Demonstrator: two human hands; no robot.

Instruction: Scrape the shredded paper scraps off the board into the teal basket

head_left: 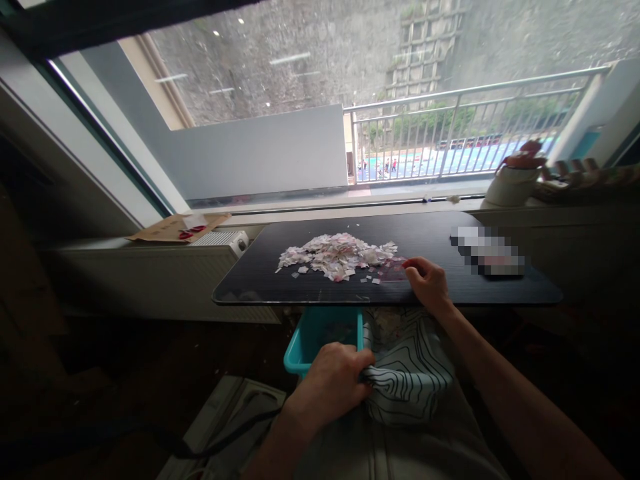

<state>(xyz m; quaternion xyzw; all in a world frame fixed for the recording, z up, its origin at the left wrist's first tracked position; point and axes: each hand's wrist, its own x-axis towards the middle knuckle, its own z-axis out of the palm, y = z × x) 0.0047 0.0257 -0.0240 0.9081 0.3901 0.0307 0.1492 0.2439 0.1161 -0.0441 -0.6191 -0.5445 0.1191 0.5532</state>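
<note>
My left hand (334, 375) is closed around the gathered edge of a pale cloth bag (413, 379) with black wavy lines, which hangs open over my lap. My right hand (429, 283) pinches a thin, see-through pinkish plastic sheet (394, 271) flat on the dark tabletop (273, 291). Just left of that sheet lies a heap of small paper scraps (337, 253), whitish and pale pink, with a few loose bits around it. Below the table edge, beside my left hand, stands a turquoise bin (299, 352); its contents are too dark to make out.
A blurred-out object (490, 253) lies at the tabletop's right. On the left ledge, a brown paper envelope (170, 229) carries something red. A white pot (511, 187) stands by the window. A radiator (165, 277) runs under the sill, and a pale appliance-like object (220, 420) sits at lower left.
</note>
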